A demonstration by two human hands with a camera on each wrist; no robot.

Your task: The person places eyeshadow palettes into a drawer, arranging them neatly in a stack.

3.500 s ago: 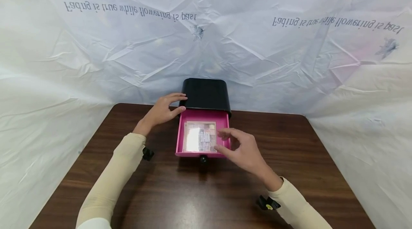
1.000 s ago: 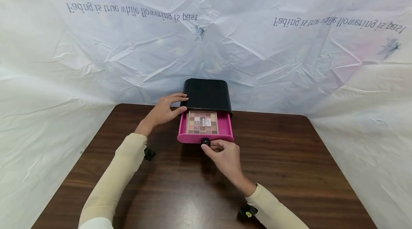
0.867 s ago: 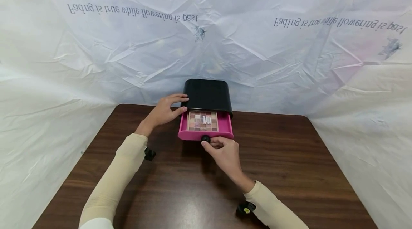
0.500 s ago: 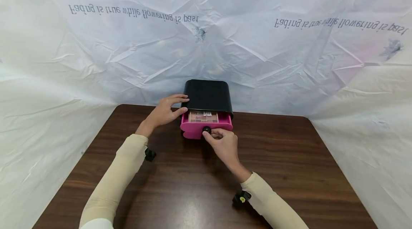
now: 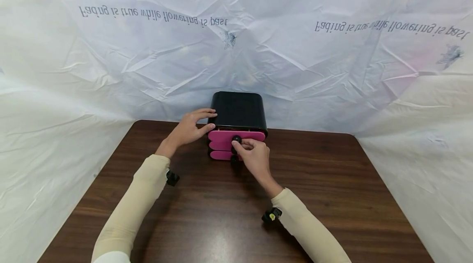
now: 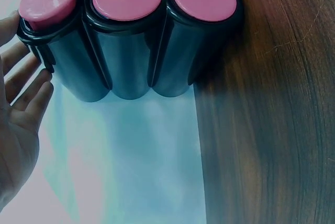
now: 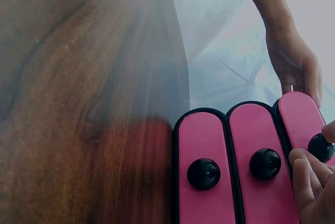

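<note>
A small black drawer cabinet [image 5: 239, 109] with three stacked pink drawers stands at the back of the table. My left hand [image 5: 187, 126] rests on its upper left side, fingers fairly straight over the edge and thumb at the front corner. With thumb and fingers my right hand [image 5: 254, 157] pinches the round black knob [image 7: 320, 147] of the top drawer [image 5: 221, 134]. That drawer is almost fully in; its pink front stands slightly proud of the black frame in the left wrist view. The middle drawer [image 7: 256, 124] and bottom drawer [image 7: 201, 140] are fully in, each with a black knob.
The cabinet sits on a dark brown wooden table [image 5: 207, 213], close to its back edge. Behind and at both sides hangs a creased white sheet [image 5: 148, 57] with printed lettering. A small black wrist device [image 5: 272, 215] sits at the right sleeve.
The top drawer has slid back into the cabinet, pushed by my right hand on its knob, and the makeup palette inside is now hidden. The left hand has stayed on the cabinet.
</note>
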